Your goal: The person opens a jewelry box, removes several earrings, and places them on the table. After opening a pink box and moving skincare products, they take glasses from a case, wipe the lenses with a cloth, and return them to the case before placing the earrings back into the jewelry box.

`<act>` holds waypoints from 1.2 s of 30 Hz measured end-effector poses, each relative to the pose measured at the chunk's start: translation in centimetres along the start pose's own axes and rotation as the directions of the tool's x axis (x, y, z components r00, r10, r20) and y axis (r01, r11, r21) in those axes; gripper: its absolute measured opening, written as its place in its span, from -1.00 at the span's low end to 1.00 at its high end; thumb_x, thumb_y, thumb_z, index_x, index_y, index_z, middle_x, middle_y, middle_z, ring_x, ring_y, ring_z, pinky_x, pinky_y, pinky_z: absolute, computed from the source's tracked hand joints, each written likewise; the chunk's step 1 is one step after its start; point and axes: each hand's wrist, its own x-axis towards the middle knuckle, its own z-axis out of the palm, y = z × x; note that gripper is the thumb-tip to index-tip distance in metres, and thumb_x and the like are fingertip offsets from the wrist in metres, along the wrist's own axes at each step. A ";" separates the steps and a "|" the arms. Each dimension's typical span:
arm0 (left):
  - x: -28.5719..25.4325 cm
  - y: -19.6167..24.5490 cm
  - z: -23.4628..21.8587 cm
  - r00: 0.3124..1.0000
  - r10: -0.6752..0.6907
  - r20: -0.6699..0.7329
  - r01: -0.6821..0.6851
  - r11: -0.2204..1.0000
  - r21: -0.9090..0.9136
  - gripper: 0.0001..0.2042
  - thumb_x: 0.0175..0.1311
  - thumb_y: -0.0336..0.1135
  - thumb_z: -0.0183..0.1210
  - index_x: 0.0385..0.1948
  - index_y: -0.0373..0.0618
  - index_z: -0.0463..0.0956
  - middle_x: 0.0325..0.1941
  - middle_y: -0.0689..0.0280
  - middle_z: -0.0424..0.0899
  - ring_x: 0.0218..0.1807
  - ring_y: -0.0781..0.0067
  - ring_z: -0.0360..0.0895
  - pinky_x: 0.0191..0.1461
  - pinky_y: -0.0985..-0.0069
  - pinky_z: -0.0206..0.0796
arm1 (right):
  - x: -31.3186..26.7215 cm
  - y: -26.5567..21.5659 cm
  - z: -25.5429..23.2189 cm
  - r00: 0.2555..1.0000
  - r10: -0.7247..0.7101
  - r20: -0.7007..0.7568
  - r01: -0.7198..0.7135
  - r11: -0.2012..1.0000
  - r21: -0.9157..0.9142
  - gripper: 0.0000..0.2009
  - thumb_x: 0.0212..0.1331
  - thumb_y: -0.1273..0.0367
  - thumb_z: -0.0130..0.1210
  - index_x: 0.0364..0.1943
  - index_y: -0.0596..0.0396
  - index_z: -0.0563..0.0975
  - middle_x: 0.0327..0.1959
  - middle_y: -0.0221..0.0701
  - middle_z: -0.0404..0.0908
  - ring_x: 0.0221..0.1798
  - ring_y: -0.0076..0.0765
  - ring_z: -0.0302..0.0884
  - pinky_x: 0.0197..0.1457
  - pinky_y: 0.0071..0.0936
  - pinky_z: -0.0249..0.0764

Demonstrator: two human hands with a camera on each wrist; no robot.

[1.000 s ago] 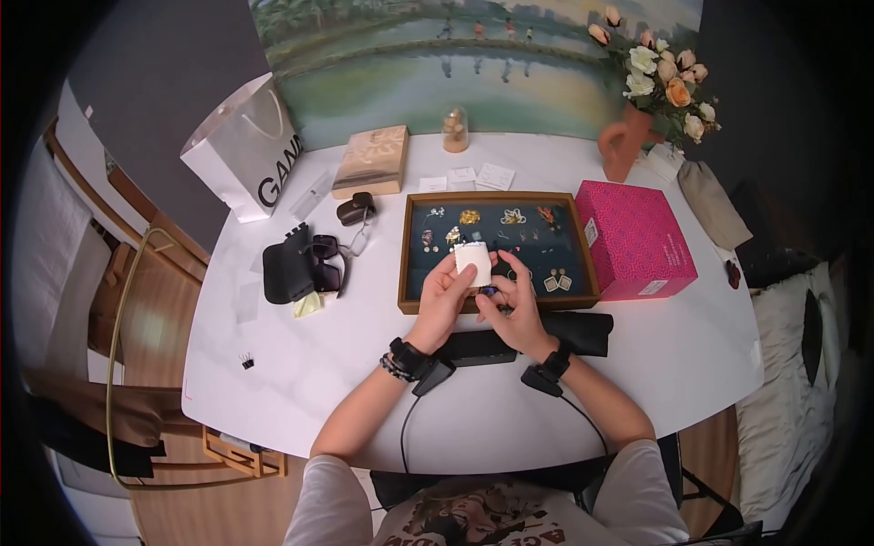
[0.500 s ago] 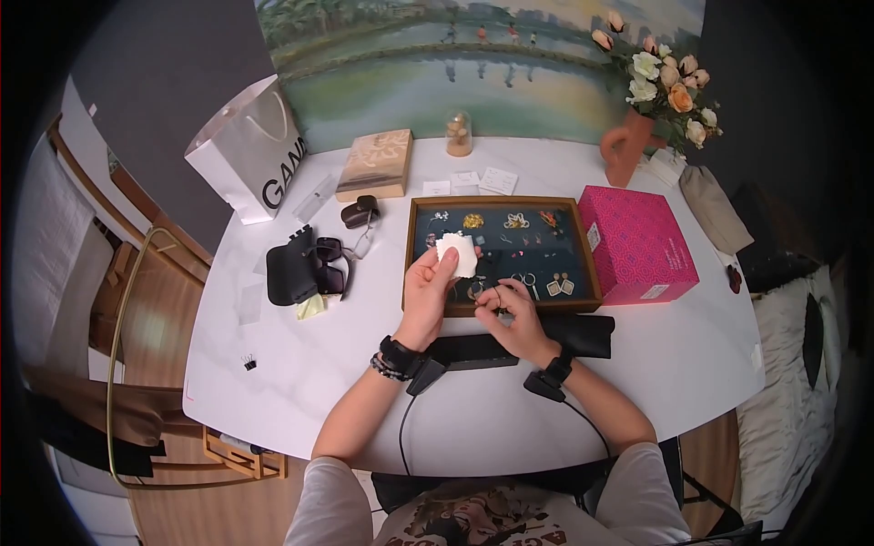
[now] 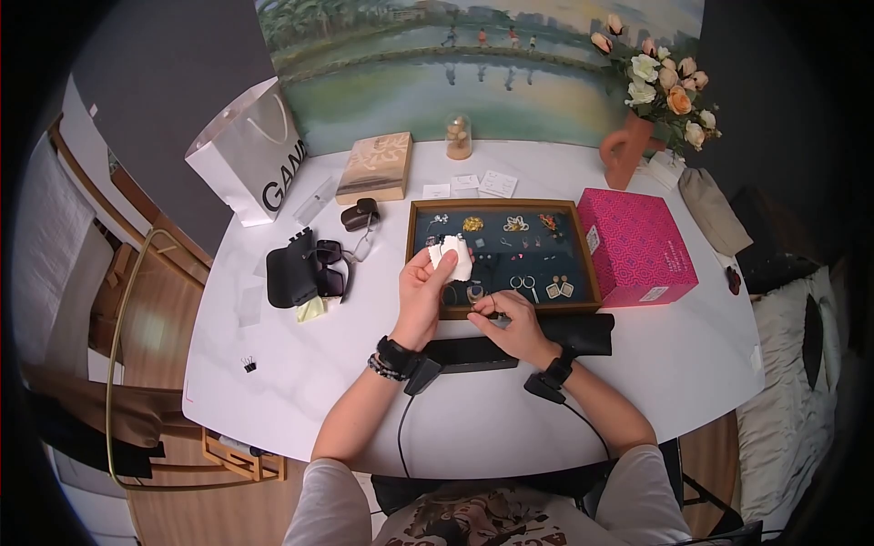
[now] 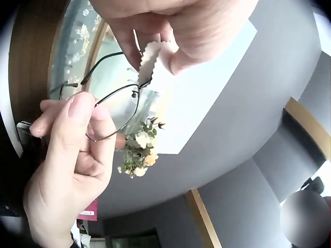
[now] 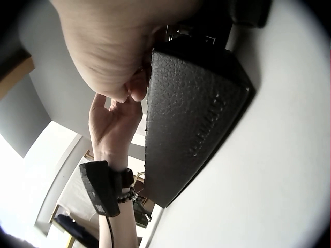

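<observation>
Thin dark-rimmed eyeglasses are held between both hands over the front of the jewellery tray. My left hand pinches a white cleaning cloth with a scalloped edge. In the left wrist view the cloth is folded at the bridge side of the glasses, where the far lens is hidden. Thumb and fingers of my right hand pinch the near lens at its outer side. Below the hands lies a black glasses case with embossed lettering.
Earrings and other jewellery lie in the tray. A pink box adjoins its right side. To the left are sunglasses, a black pouch and a brown case. Farther back stand a paper bag and a flower vase.
The hands have drawn apart: the left hand has shifted left with the cloth, while the right hand has come down slightly toward the tray's front edge.
</observation>
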 end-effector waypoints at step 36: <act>-2.0 -0.7 2.3 0.984 -0.074 0.159 0.066 0.996 0.061 -0.75 0.55 -0.30 0.19 0.13 -0.19 0.60 -0.19 0.41 0.73 -0.29 0.73 0.60 -0.16 0.69 0.49 | 2.0 -4.7 -3.6 0.956 0.289 0.039 -0.287 0.907 0.309 -0.80 0.61 0.30 -0.02 -0.08 0.19 0.47 -0.41 -0.46 0.63 -0.45 -0.72 0.43 -0.36 -0.65 0.36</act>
